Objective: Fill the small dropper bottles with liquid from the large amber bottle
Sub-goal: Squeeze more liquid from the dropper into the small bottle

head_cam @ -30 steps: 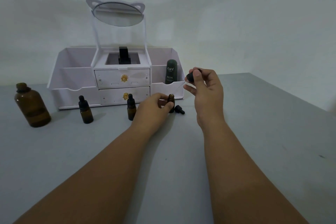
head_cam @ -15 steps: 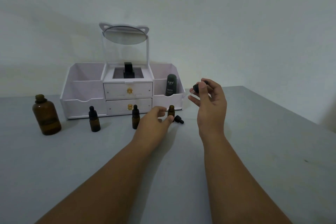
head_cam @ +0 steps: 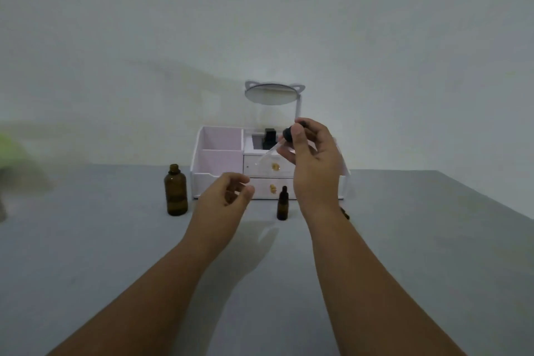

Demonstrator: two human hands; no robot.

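table (head_cam: 404, 254): grey, carries everything; both forearms reach in from the near edge.
left hand (head_cam: 224, 201): fingers loosely curled, grip apart, nothing visibly held; whether it hides a small bottle behind it, cannot tell.
right hand (head_cam: 313, 159): raised, grip clamped on dropper (head_cam: 284, 140) by its black bulb; clear glass tube slants down-left, tip in the air.
small dropper bottle (head_cam: 282, 204): amber, black cap on, upright, between the two hands; fill level unreadable.
large amber bottle (head_cam: 175, 191): upright, uncapped, left of left hand, well apart from the dropper tip; liquid level not clear.
step, judged: draw liquid from large bottle.
doing it well: swing tip over the open neck, go in vertical, squeeze bulb before dipping, steady the bottle with the free hand.
organizer (head_cam: 219, 159): white, drawers, mirror on top, behind the hands; dark object in top compartment, left compartments look empty.
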